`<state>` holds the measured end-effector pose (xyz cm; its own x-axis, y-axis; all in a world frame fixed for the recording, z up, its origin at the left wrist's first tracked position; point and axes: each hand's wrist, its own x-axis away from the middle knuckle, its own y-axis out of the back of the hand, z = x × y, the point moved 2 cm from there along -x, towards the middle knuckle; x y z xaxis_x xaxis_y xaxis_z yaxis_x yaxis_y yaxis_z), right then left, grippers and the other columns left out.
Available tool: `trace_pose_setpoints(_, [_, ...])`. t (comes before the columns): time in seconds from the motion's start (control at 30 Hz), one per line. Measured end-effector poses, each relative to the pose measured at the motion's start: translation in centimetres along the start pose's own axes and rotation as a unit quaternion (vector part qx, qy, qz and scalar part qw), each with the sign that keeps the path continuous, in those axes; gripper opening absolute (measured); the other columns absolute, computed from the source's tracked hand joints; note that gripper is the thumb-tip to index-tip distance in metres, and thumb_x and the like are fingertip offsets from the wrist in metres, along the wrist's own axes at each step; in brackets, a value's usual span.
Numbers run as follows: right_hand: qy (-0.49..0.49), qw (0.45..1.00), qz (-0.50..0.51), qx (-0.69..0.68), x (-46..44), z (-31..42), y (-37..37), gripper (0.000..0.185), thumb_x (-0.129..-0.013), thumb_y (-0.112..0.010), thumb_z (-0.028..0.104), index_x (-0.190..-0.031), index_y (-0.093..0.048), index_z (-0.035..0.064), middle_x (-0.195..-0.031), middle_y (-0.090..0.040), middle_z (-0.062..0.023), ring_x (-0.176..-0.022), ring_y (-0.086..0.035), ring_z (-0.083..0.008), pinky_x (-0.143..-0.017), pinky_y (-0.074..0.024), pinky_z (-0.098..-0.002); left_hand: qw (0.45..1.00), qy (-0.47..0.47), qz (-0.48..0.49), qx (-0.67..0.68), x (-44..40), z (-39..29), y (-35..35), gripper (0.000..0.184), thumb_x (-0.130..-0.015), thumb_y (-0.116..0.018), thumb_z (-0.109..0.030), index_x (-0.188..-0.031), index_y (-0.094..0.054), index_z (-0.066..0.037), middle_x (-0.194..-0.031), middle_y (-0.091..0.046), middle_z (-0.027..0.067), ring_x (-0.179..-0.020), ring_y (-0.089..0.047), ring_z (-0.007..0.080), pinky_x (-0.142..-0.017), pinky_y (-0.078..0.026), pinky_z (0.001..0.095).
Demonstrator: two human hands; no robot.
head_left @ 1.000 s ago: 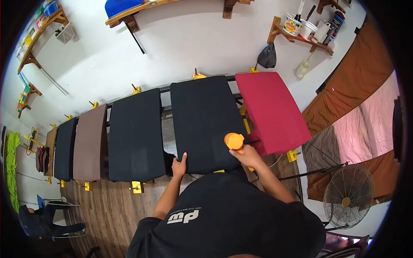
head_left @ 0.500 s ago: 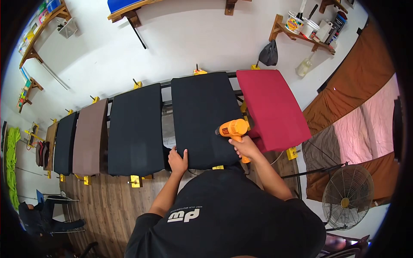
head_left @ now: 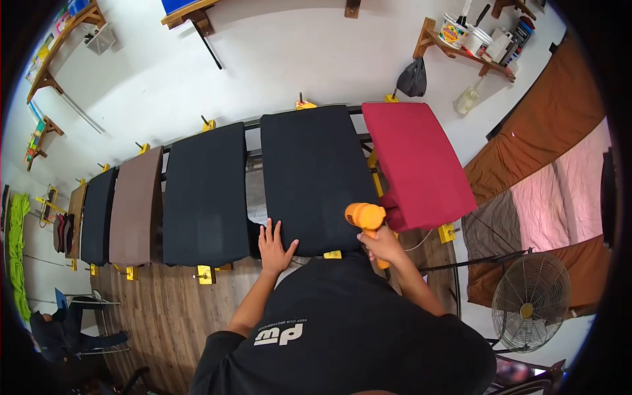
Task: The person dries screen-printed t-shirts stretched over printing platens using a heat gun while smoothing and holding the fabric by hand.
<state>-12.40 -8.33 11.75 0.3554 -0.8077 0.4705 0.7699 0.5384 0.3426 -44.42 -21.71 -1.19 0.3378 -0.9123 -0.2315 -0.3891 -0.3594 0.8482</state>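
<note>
An orange heat gun is held by its grip in my right hand, over the lower right part of a black fabric-covered board. Its nozzle points left across the cloth. My left hand rests with spread fingers on the lower left corner of that same board. To the right stands a red fabric-covered board, its cloth bunched near the heat gun. On the left is another black fabric-covered board.
Farther left, a brown covered board and more boards line the rail with yellow clamps. A fan stands at right. Shelves with tubs hang on the wall. Another person sits at lower left.
My right hand has brought the heat gun down and slightly right. My left hand has shifted a little right, its fingers now more spread on the cloth.
</note>
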Motion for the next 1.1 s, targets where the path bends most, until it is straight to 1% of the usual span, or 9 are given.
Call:
trace_pose_setpoints(0.1, [-0.001,0.998,-0.004,0.064,2.7,0.4,0.4,0.031,-0.101,-0.074,0.025,-0.103,-0.074,-0.0058,-0.065,-0.068,-0.0102,-0.054,-0.071,-0.0207,-0.05,-0.0576,-0.0354,1.0,0.001,0.001,-0.009,-0.1,-0.2,0.2,0.092,-0.096,-0.073,-0.062,-0.165,-0.046,-0.008,-0.177,-0.031,0.0216,-0.157,-0.031,0.0563,-0.127,-0.028,0.0648])
trace_pose_setpoints(0.13, [0.117,0.979,-0.05,0.161,3.0,-0.2,0.3,0.03,-0.101,-0.074,0.025,-0.105,-0.074,-0.0041,-0.068,-0.071,-0.011,-0.055,-0.072,-0.0211,-0.052,-0.0582,-0.0371,1.0,0.001,0.006,-0.009,0.1,-0.3,0.3,0.092,-0.096,-0.073,-0.062,-0.165,-0.046,-0.008,-0.177,-0.031,0.0216,-0.157,-0.031,0.0563,-0.127,-0.028,0.0648])
trace_pose_setpoints(0.23, [-0.032,0.999,0.033,-0.02,2.5,-2.2,0.2,0.031,-0.099,-0.075,0.025,-0.108,-0.073,-0.0039,-0.075,-0.075,-0.0136,-0.057,-0.074,-0.0224,-0.055,-0.0592,-0.0396,1.0,0.008,0.016,-0.005,-0.2,-0.4,0.3,0.098,-0.093,-0.074,-0.066,-0.167,-0.044,-0.01,-0.178,-0.03,0.0214,-0.159,-0.029,0.0573,-0.127,-0.027,0.0663])
trace_pose_setpoints(0.33, [0.017,0.994,-0.018,0.105,2.7,-0.7,0.2,0.031,-0.099,-0.075,0.025,-0.108,-0.072,-0.0045,-0.074,-0.073,-0.0118,-0.056,-0.072,-0.0214,-0.054,-0.0594,-0.039,0.999,0.02,0.029,-0.015,-0.1,-0.4,0.2,0.103,-0.091,-0.074,-0.07,-0.17,-0.04,-0.012,-0.179,-0.028,0.0211,-0.16,-0.027,0.0581,-0.128,-0.025,0.0682])
trace_pose_setpoints(0.43, [-0.016,0.999,-0.008,-0.029,0.2,-1.6,0.1,0.029,-0.099,-0.075,0.025,-0.106,-0.073,-0.0032,-0.069,-0.071,-0.0102,-0.054,-0.071,-0.019,-0.053,-0.0584,-0.0366,0.998,0.026,0.039,-0.046,0.0,-0.3,0.1,0.108,-0.09,-0.071,-0.075,-0.173,-0.036,-0.015,-0.181,-0.024,0.0198,-0.16,-0.025,0.0592,-0.127,-0.024,0.0711])
trace_pose_setpoints(0.67, [0.034,0.995,-0.036,0.083,-3.9,1.8,0.5,0.035,-0.099,-0.074,0.029,-0.092,-0.073,-0.0048,-0.063,-0.069,-0.0101,-0.053,-0.071,-0.0209,-0.054,-0.0584,-0.0369,0.994,0.063,0.081,-0.044,0.1,-0.7,0.7,0.113,-0.088,-0.072,-0.079,-0.175,-0.032,-0.019,-0.183,-0.02,0.0162,-0.16,-0.023,0.0606,-0.127,-0.022,0.0736])
trace_pose_setpoints(0.93, [0.024,0.997,-0.004,0.067,-2.0,1.5,1.1,0.036,-0.098,-0.075,0.031,-0.102,-0.076,-0.0047,-0.065,-0.071,-0.0157,-0.053,-0.072,-0.0254,-0.056,-0.0573,-0.0405,0.984,0.095,0.143,-0.039,-0.3,-1.0,1.3,0.132,-0.076,-0.076,-0.088,-0.177,-0.025,-0.022,-0.186,-0.012,0.0118,-0.16,-0.023,0.0625,-0.125,-0.023,0.0766])
trace_pose_setpoints(1.07, [0.018,0.981,-0.009,0.191,2.0,-0.2,1.3,0.042,-0.091,-0.079,0.035,-0.114,-0.077,-0.0009,-0.103,-0.079,-0.0265,-0.107,-0.075,-0.0458,-0.09,-0.0594,-0.0513,0.981,0.111,0.156,-0.028,-0.5,-1.0,1.2,0.135,-0.074,-0.076,-0.09,-0.178,-0.021,-0.023,-0.186,-0.01,0.0107,-0.157,-0.027,0.0643,-0.124,-0.026,0.0758])
trace_pose_setpoints(1.1, [0.015,0.981,-0.008,0.191,3.2,0.4,1.4,0.042,-0.091,-0.079,0.035,-0.114,-0.077,-0.0009,-0.103,-0.079,-0.0265,-0.107,-0.075,-0.0458,-0.09,-0.0594,-0.0513,0.98,0.112,0.159,-0.028,-0.5,-1.0,1.2,0.135,-0.074,-0.076,-0.09,-0.178,-0.021,-0.023,-0.186,-0.01,0.0107,-0.157,-0.027,0.0643,-0.124,-0.026,0.0758])
